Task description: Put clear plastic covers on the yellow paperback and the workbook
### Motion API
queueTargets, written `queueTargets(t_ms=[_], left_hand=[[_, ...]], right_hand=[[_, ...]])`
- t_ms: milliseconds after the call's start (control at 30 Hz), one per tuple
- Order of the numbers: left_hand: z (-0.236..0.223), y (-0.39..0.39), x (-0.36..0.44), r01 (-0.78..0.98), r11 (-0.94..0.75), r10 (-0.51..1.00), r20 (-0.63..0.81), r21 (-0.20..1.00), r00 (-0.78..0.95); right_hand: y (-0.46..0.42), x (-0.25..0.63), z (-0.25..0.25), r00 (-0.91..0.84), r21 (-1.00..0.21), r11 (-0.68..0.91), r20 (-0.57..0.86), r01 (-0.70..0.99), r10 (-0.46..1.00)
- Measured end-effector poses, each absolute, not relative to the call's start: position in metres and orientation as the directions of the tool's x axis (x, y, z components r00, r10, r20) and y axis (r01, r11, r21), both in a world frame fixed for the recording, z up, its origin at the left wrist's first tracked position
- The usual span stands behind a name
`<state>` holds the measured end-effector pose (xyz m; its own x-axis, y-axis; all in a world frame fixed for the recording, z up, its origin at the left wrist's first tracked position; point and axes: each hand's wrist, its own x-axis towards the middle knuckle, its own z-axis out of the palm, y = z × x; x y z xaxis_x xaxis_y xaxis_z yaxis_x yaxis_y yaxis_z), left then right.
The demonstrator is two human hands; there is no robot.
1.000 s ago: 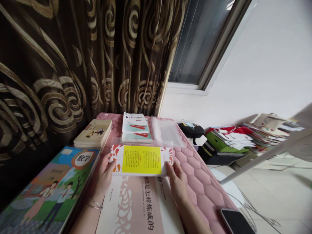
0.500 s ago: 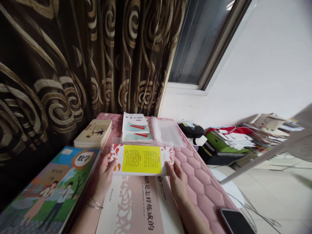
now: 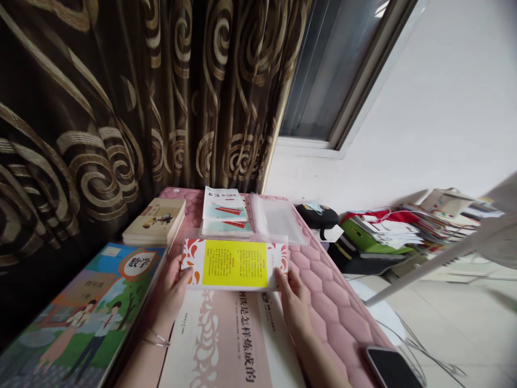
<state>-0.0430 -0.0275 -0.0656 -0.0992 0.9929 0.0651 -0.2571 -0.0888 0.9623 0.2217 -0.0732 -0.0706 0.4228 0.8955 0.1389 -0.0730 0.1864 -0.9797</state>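
Observation:
Both of my hands hold up the far part of a book's white, orange and yellow cover flap [image 3: 234, 264], folded toward me. My left hand [image 3: 172, 293] grips its left edge with the thumb on top. Along its right edge my right hand [image 3: 294, 303] pinches it with the fingers. The pink and white book [image 3: 226, 345] lies flat beneath, on a pink quilted table top [image 3: 323, 291]. A bracelet circles my left wrist.
A maths textbook [image 3: 76, 312] lies at the left, a stack of books [image 3: 155, 220] behind it. White and teal booklets [image 3: 224, 211] and clear plastic sleeves [image 3: 277, 218] lie further back. A phone [image 3: 391, 369] sits at the right edge. A dark curtain hangs behind; clutter covers the floor right.

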Motion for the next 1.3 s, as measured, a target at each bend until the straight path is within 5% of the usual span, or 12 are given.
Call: queueTargets(t_ms=[1300], left_hand=[[-0.067,-0.026,-0.041,-0.120,-0.195,0.975,0.179,0.973,-0.133]], right_hand=[[-0.073,0.224,-0.072,0.380,-0.967,0.227,0.168,-0.115,0.910]])
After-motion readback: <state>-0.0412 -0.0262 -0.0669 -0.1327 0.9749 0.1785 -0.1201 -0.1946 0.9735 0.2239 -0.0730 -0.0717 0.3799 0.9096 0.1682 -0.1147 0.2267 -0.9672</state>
